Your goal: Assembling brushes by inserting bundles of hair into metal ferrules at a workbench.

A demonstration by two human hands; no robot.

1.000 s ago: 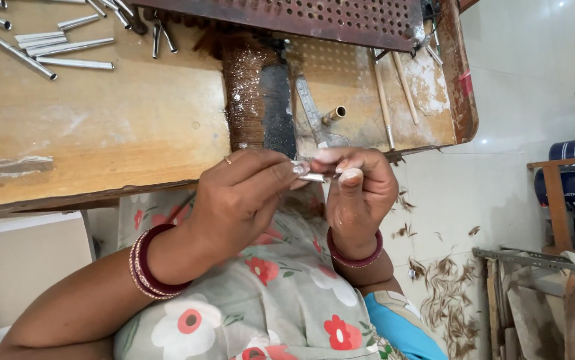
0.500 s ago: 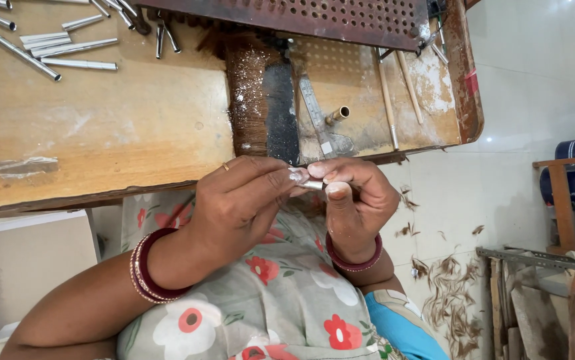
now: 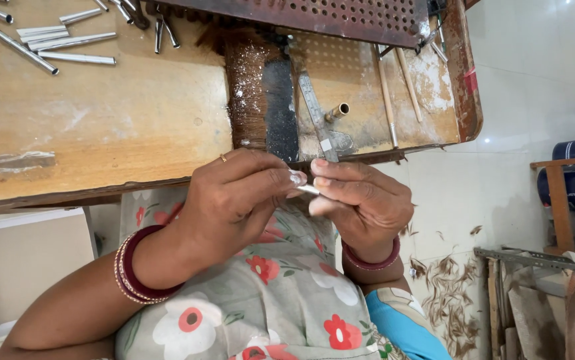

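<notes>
Both hands met right at the near edge of the wooden surface (image 3: 101, 127), over the lap. The left hand (image 3: 234, 200) had its thumb and fingertips clamped on one end of a small silvery metal piece (image 3: 307, 190), and the right hand (image 3: 361, 200) was closed around the other end, so the piece sat bridged between them, just off the surface edge. Looked like a two-ended pinch to keep something that tiny steady while working it.

Just beyond the hands, a dark brush block (image 3: 261, 100) dusted with white powder lay on the surface, with a flat metal ruler (image 3: 315, 110) and a short brass tube (image 3: 337, 112) to its right. Thin wooden sticks (image 3: 387, 100) lay further right. At the far left, a loose bunch of silver metal tubes (image 3: 54, 43) was parked well apart from the hands. A brown perforated panel (image 3: 314, 13) ran along the far side.
</notes>
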